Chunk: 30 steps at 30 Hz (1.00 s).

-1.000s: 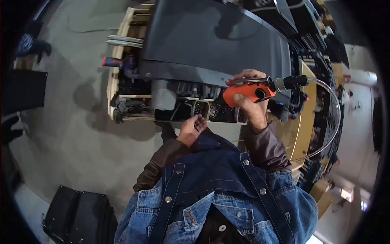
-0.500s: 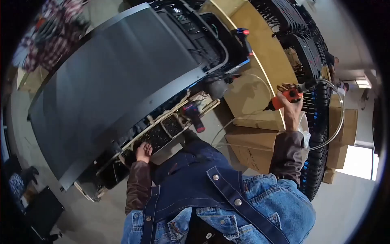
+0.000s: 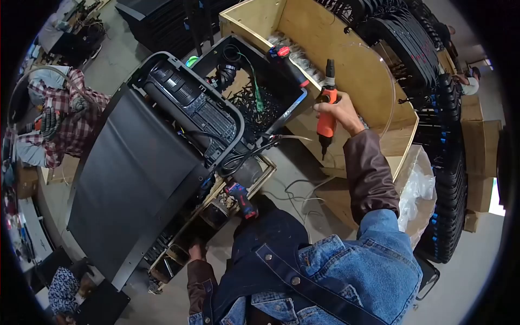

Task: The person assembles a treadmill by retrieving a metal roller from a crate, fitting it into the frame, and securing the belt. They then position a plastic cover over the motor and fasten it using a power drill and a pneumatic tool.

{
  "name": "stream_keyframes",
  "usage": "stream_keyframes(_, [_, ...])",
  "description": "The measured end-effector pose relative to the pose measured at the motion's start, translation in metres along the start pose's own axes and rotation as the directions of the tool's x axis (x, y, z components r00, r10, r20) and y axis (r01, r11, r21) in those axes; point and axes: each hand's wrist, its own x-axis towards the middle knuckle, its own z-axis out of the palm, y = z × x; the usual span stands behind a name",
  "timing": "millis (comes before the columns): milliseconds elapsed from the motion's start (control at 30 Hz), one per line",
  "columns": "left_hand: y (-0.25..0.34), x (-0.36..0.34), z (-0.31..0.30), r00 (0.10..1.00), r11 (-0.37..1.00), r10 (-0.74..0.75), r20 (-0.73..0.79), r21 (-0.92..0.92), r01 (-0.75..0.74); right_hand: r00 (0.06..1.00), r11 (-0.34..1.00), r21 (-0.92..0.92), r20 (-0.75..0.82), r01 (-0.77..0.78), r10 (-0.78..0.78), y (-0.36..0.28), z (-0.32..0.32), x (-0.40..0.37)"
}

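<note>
My right hand (image 3: pixel 346 112) is wrapped round an orange and black power screwdriver (image 3: pixel 326 122), its narrow tip pointing down beside the wooden bin. My left hand (image 3: pixel 196 252) reaches into a divided wooden parts tray (image 3: pixel 269 172) under the edge of a large black machine (image 3: pixel 141 168). Its fingers are lost in the dark of a compartment, so what they touch is hidden. A red and blue cordless driver (image 3: pixel 242 200) rests at the tray, handle toward me. Another red and black tool (image 3: pixel 287 65) lies on the rim of a black box (image 3: pixel 290 111) with many small dark screws inside.
A large wooden bin (image 3: pixel 319 38) holds clear plastic bags. Stacks of black curved parts (image 3: pixel 403 43) line the right side. Cables (image 3: pixel 292 187) trail over the floor near an open carton (image 3: pixel 420 200). A person in a plaid shirt (image 3: pixel 70 130) works across the machine.
My view has swung toward the machine's motor end. The right hand has brought the screwdriver left and turned it tip down. My left hand has gone deeper into the tray, its fingers now hidden.
</note>
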Motion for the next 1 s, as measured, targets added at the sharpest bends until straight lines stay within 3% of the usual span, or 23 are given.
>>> stream_keyframes(133, [-0.038, -0.002, -0.004, 0.986, 0.985, -0.139, 0.089, -0.094, 0.147, 0.988, 0.988, 0.085, -0.092, 0.128, -0.121, -0.032, -0.024, -0.009])
stream_keyframes(233, [-0.053, -0.004, 0.005, 0.936, 0.969, -0.198, 0.291, -0.088, 0.232, 0.979, 0.948, -0.293, -0.116, 0.126, -0.166, -0.034, -0.03, -0.007])
stream_keyframes(300, [-0.06, -0.006, 0.022, 0.948, 0.972, -0.194, 0.254, -0.084, 0.221, 0.964, 0.87, -0.451, -0.069, 0.201, -0.258, -0.011, -0.027, 0.003])
stream_keyframes(333, [-0.066, 0.003, 0.025, 0.913, 0.976, -0.167, 0.372, -0.072, 0.207, 0.963, 0.815, -0.546, -0.05, 0.195, -0.264, -0.004, -0.023, 0.007])
stream_keyframes(367, [-0.073, 0.005, 0.028, 0.867, 0.979, -0.139, 0.478, -0.063, 0.192, 0.954, 0.815, -0.535, -0.055, 0.221, -0.295, 0.008, -0.017, 0.016])
stream_keyframes(400, [-0.068, -0.012, 0.038, 0.87, 0.978, -0.142, 0.473, -0.067, 0.196, 0.945, 0.82, -0.518, -0.064, 0.244, -0.321, 0.027, -0.011, 0.025])
stream_keyframes(467, [-0.008, -0.086, 0.092, 0.928, 0.992, -0.006, 0.372, 0.116, -0.041, 0.924, 0.798, -0.502, 0.006, 0.334, -0.383, 0.073, -0.004, 0.052])
stream_keyframes(500, [0.017, -0.118, 0.112, 0.934, 0.993, 0.001, 0.356, 0.109, -0.043, 0.906, 0.791, -0.478, 0.024, 0.381, -0.422, 0.097, 0.004, 0.061])
stream_keyframes(533, [0.042, -0.147, 0.132, 0.905, 0.971, 0.086, 0.418, 0.167, -0.17, 0.907, 0.785, -0.468, 0.095, 0.405, -0.411, 0.125, 0.008, 0.075])
stream_keyframes(600, [0.089, -0.201, 0.177, 0.824, 0.917, 0.223, 0.521, 0.173, -0.358, 0.945, 0.945, -0.018, 0.028, 0.328, -0.327, 0.15, 0.025, 0.091])
stream_keyframes(633, [0.111, -0.228, 0.202, 0.781, 0.9, 0.279, 0.559, 0.132, -0.415, 0.897, 0.788, -0.454, 0.063, 0.416, -0.437, 0.174, 0.027, 0.101])
stream_keyframes(733, [0.177, -0.293, 0.294, 0.663, 0.827, 0.419, 0.621, 0.04, -0.561, 0.884, 0.86, -0.205, 0.08, 0.467, -0.461, 0.18, 0.026, 0.104])
stream_keyframes(800, [0.212, -0.307, 0.367, 0.636, 0.783, 0.468, 0.614, 0.045, -0.62, 0.843, 0.783, -0.338, 0.068, 0.522, -0.533, 0.212, 0.029, 0.127])
stream_keyframes(833, [0.233, -0.312, 0.412, 0.614, 0.757, 0.491, 0.618, 0.046, -0.652, 0.935, 0.926, -0.152, 0.146, 0.345, -0.324, 0.233, 0.032, 0.134])
stream_keyframes(867, [0.254, -0.315, 0.454, 0.62, 0.683, 0.494, 0.61, 0.17, -0.711, 0.958, 0.993, 0.019, 0.261, 0.119, -0.12, 0.246, 0.031, 0.137])
stream_keyframes(933, [0.29, -0.307, 0.538, 0.484, 0.558, 0.539, 0.689, 0.139, -0.818, 0.866, 0.807, -0.316, 0.216, 0.5, -0.452, 0.205, 0.001, 0.122])
stream_keyframes(1000, [0.321, -0.285, 0.62, 0.34, 0.351, 0.578, 0.742, 0.15, -0.924, 0.914, 0.864, -0.299, 0.163, 0.405, -0.372, 0.201, -0.001, 0.107])
